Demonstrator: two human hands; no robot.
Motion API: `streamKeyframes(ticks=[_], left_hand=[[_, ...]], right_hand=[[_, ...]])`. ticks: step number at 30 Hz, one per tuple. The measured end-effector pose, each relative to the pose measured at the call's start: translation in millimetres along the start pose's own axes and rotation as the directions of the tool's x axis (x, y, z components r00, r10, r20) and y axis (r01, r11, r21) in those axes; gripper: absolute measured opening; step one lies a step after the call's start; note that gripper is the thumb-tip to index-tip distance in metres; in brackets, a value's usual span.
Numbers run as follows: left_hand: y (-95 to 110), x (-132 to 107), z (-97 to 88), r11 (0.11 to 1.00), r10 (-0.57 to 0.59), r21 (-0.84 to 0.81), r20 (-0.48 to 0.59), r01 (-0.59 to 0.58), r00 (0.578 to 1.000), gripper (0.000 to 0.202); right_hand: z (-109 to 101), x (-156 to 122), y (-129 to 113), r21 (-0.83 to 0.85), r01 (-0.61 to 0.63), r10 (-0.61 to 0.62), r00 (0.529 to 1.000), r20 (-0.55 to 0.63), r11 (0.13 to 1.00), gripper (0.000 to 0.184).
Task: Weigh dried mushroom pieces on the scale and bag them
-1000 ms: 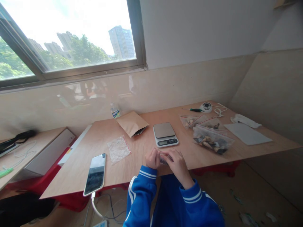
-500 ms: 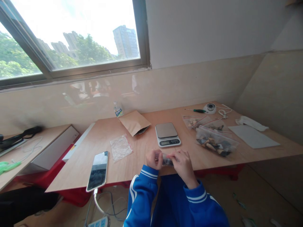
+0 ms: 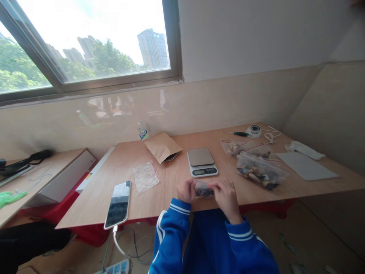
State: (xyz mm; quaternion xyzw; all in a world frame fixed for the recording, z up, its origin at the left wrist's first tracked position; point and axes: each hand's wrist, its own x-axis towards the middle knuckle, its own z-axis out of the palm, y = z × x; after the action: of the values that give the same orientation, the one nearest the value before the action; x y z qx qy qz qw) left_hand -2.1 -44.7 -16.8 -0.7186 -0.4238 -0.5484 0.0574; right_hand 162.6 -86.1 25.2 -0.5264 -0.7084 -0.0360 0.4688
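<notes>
Close to the table's front edge, a small clear zip bag (image 3: 204,191) with dark bits in it is stretched between my two hands. My left hand (image 3: 186,191) is closed on the bag's left end. At the upper right corner, the thumb and fingers of my right hand (image 3: 226,196) pinch it. Just beyond the bag stands a white kitchen scale (image 3: 203,163) with a bare metal plate. To the right lie several zip bags (image 3: 259,170) holding brown and dark pieces.
Left of my hands are an empty-looking clear zip bag (image 3: 146,177) and a phone (image 3: 118,205) on a charging cable. Behind are a brown paper pouch (image 3: 162,147) and a bottle (image 3: 143,131). A green-handled screwdriver (image 3: 241,134), a white camera (image 3: 254,131) and a white sheet (image 3: 306,166) lie right.
My right hand has slid rightward along the bag's top, away from my left hand. More of the bag and its dark contents now shows between them.
</notes>
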Motion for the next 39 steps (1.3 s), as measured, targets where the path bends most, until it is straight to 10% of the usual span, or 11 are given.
streamKeyframes(ticks=[22,29,39], left_hand=[[3,2,0.8,0.952,-0.282,-0.124,0.013,0.281,0.959,0.029],[7,10,-6.7,0.967,-0.142,-0.189,0.152,0.170,0.978,0.034],[6,11,-5.8,0.930,-0.287,-0.187,0.164,0.315,0.944,0.041]], right_hand=[[-12,-6,37,0.019,0.033,-0.033,0.999,0.008,0.999,0.025],[-28,-10,53,-0.096,0.028,-0.042,0.988,-0.147,0.995,0.032],[-39,-5,46,0.312,-0.387,0.388,0.920,0.060,0.868,0.034]])
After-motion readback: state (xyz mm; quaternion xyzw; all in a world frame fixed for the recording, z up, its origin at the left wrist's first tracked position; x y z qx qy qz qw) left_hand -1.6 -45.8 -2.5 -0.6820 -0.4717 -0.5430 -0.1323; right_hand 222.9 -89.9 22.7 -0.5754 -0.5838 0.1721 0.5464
